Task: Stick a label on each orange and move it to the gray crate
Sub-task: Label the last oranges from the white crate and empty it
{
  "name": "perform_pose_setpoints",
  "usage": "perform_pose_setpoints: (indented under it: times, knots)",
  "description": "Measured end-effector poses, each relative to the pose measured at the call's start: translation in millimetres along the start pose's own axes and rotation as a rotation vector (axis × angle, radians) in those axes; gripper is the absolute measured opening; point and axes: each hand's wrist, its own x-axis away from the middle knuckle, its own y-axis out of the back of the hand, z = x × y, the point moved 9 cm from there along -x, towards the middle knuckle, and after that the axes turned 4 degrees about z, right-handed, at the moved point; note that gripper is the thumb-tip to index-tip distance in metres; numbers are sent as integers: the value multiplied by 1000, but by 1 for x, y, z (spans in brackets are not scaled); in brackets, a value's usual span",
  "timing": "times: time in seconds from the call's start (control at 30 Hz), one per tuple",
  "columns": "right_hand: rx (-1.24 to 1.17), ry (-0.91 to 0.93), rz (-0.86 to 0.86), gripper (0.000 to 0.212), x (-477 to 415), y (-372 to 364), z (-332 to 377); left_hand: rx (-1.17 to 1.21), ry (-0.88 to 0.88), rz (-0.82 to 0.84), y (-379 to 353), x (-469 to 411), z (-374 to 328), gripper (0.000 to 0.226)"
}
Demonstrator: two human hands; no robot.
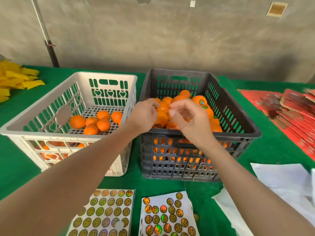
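I count the left hand [144,114] curled round one orange [161,119], at the top of the pile in the gray crate [238,133]. Right hand [189,116] just beside it, fingers bent; I cannot tell whether it pinches anything. White crate [51,133]: loose oranges [95,122]; label sheets [105,212] on the green cloth [15,159].

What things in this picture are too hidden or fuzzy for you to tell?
All in the head view:
- Whether the right hand pinches anything: its fingertips are small and blurred.
- Whether the left hand grips the orange beside it: its own fingers hide the contact.
- What lies under both hands in the dark gray crate: covered.
- The sticker sheets: cut off by the bottom edge.
- The yellow pile: cut off by the left edge.
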Motion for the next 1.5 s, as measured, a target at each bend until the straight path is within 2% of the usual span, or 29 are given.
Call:
perform_pose_setpoints:
  times: [0.03,0.07,0.1,0.17,0.2,0.27,0.33,0.47,0.6,0.67,0.7,0.8,0.87,0.9,0.93,1.0,1.13,1.23,1.37,1.5]
  knots:
    - [-47,57,50,6,20,-12,12,21,-15,-28,2,2,-1,25]
    - [-55,55,178,12,40,-32,15,43,-20,-43,4,5,-1,26]
    - [-18,-10,370,16,61,-58,5,59,-15,-57,5,7,-2,27]
    - [189,-208,817,23,117,-105,-42,76,3,-95,9,11,-4,27]
    - [299,-321,984,27,145,-116,-73,83,9,-116,12,14,-5,27]
    - [468,-530,1122,35,184,-114,-123,102,1,-137,16,22,-10,26]
    - [550,-643,1178,40,205,-104,-150,94,-12,-151,18,32,-14,24]
    - [567,-690,1191,33,214,-98,-163,35,-34,-167,16,58,-24,25]
    - [487,-640,1102,21,204,-96,-156,-100,-379,-258,8,108,-66,19]
    - [424,-602,1042,10,196,-93,-148,-61,-435,-145,-22,132,-72,20]
    - [397,-578,1021,9,193,-93,-143,-22,-341,-19,-43,138,-67,23]
    - [304,-528,962,10,184,-89,-127,85,136,485,-116,151,-20,28]
    - [235,-514,919,10,181,-86,-119,131,275,753,-148,163,-6,5]
    - [200,-511,894,11,180,-83,-115,156,333,813,-154,167,-2,22]
    - [169,-512,867,14,180,-81,-113,192,373,845,-160,170,1,35]
    - [137,-501,810,20,179,-75,-109,220,439,865,-164,176,8,45]
    - [174,-367,712,16,178,-67,-99,210,548,901,-164,179,15,21]
    - [195,-278,665,16,177,-66,-94,279,570,879,-164,176,16,27]
    - [260,-182,608,13,176,-62,-89,415,612,855,-163,177,17,13]
    - [333,-13,523,10,175,-59,-71,512,597,853,-160,176,10,23]
